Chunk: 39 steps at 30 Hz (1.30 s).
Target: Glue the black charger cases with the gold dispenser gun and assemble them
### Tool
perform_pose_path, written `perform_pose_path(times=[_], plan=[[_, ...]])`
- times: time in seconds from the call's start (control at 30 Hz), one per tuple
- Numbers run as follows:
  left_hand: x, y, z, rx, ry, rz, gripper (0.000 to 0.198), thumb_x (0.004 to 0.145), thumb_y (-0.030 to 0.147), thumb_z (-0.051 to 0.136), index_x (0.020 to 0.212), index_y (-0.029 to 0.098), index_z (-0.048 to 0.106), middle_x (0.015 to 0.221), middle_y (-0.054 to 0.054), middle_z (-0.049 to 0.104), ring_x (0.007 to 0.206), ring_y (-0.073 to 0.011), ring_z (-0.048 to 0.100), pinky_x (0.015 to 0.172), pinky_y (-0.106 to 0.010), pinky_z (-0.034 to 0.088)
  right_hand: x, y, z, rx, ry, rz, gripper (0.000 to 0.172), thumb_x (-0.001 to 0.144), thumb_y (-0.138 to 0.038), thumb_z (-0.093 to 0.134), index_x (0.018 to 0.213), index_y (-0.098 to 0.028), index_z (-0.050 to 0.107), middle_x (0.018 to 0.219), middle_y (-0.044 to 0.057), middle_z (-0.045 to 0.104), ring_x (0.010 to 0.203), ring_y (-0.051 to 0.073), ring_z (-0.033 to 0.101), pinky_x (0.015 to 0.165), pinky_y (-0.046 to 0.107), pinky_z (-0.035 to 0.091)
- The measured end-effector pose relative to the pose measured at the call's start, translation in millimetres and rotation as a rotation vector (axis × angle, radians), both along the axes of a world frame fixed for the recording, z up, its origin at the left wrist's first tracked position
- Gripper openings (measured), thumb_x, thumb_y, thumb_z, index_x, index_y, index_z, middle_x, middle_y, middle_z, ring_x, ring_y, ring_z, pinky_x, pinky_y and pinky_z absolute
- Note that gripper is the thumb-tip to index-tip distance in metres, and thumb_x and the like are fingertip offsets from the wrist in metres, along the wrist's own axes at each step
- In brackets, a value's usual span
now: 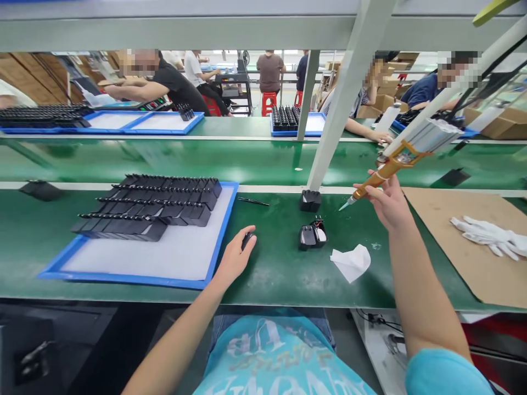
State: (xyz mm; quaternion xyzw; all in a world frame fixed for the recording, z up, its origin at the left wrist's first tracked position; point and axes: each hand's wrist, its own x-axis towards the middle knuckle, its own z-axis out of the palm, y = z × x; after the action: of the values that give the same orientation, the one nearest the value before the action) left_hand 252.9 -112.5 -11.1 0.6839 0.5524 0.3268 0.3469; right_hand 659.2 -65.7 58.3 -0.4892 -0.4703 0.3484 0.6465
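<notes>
Four rows of black housings (152,208) stand in the blue-rimmed tray (181,255) at our left in the head view, with white liner showing in front of them; whether they are finished or waiting, we cannot tell. Our right hand (387,200) wraps the amber dispensing gun (381,174), its pale nozzle (348,203) angled down, apart from every housing. Our left hand (235,255) pinches a small dark piece (246,240) narrowly between thumb and fingers. Between our hands, one loose housing (310,201) sits near the post, and an open-topped pair (308,236) stands nearer us, a white disc (320,235) in its right part. We judge these loose pieces unfinished, since they stand outside the tray beside a white tissue (352,262).
</notes>
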Motion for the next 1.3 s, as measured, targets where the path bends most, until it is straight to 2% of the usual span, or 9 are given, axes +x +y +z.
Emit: perform_pose_path(times=[0.13,0.27,0.43,0.57,0.77,0.87,1.0,1.2,1.3], plan=[[5,1,-4.9,0.056,-0.042,0.044,0.034,0.096,0.043,0.044,0.114,0.022,0.063,0.118,-0.007,0.068,0.113,-0.0221,0.063,0.101,-0.037,0.046,-13,-6,-2.0,-0.007,0.036,-0.031,0.054,0.066,-0.02,0.076,0.113,-0.034,0.054,0.133,0.006,0.051,0.081,0.016,0.071,0.075,0.035,0.056],[1,0,-1.7,0.041,0.009,-0.009,0.038,0.098,0.043,0.04,0.126,0.023,0.057,0.119,-0.007,0.067,0.113,-0.0205,0.062,0.102,-0.036,0.046,-24,-24,-3.9,0.013,0.047,-0.037,0.05,0.066,-0.019,0.078,0.109,-0.031,0.058,0.121,0.005,0.06,0.083,0.016,0.07,0.078,0.034,0.054],[-11,-11,-1.6,0.134,0.138,-0.008,0.064,0.085,0.043,0.064,0.141,0.024,0.042,0.134,-0.011,0.055,0.123,-0.0252,0.054,0.102,-0.042,0.046,-41,-54,-4.0,0.037,0.055,-0.054,0.047,0.069,-0.023,0.074,0.113,-0.031,0.06,0.112,0.005,0.063,0.081,0.017,0.068,0.08,0.038,0.052],[-17,-17,-5.8,0.136,0.054,0.059,0.038,0.087,0.038,0.061,0.123,0.025,0.059,0.122,-0.008,0.063,0.111,-0.0234,0.061,0.089,-0.038,0.053,-61,-79,-1.2,0.064,0.09,-0.096,0.046,0.071,-0.027,0.072,0.116,-0.033,0.061,0.113,0.006,0.062,0.073,0.017,0.066,0.074,0.038,0.052],[-14,-20,-6.3,0.169,0.017,0.039,0.031,0.09,0.034,0.057,0.118,0.024,0.064,0.12,-0.008,0.062,0.113,-0.0226,0.06,0.1,-0.039,0.048,-103,-105,5.0,0.109,0.156,-0.094,0.039,0.075,-0.037,0.065,0.113,-0.03,0.065,0.113,0.009,0.062,0.061,0.015,0.057,0.057,0.035,0.048],[-13,-19,-4.9,0.174,0.053,0.024,0.033,0.092,0.036,0.053,0.121,0.024,0.063,0.119,-0.009,0.06,0.112,-0.0224,0.059,0.099,-0.038,0.048,-128,-109,8.8,0.164,0.215,-0.065,0.041,0.079,-0.039,0.064,0.119,-0.032,0.064,0.116,0.007,0.061,0.055,0.012,0.051,0.052,0.033,0.046],[-16,-16,-8.4,0.039,-0.105,0.009,0.033,0.095,0.039,0.048,0.119,0.024,0.065,0.115,-0.007,0.065,0.109,-0.021,0.062,0.095,-0.036,0.05,-157,-106,16.4,0.177,0.26,-0.037,0.036,0.08,-0.04,0.063,0.116,-0.033,0.065,0.125,0.005,0.057,0.054,0.008,0.05,0.049,0.029,0.046],[-22,-23,-16.6,-0.042,-0.22,-0.001,0.048,0.083,0.041,0.067,0.127,0.025,0.058,0.117,-0.007,0.068,0.114,-0.0232,0.061,0.097,-0.038,0.049,-189,-92,27.5,0.168,0.309,0.068,0.039,0.081,-0.043,0.061,0.118,-0.034,0.059,0.122,0.003,0.057,0.049,0.005,0.043,0.043,0.024,0.043],[-25,-25,-17.5,-0.066,-0.219,-0.004,0.042,0.083,0.041,0.067,0.122,0.026,0.061,0.118,-0.006,0.068,0.115,-0.0241,0.061,0.097,-0.038,0.048,-201,-85,28.7,0.177,0.301,0.078,0.039,0.08,-0.044,0.062,0.116,-0.031,0.058,0.12,0.004,0.059,0.047,0.005,0.043,0.041,0.024,0.044]])
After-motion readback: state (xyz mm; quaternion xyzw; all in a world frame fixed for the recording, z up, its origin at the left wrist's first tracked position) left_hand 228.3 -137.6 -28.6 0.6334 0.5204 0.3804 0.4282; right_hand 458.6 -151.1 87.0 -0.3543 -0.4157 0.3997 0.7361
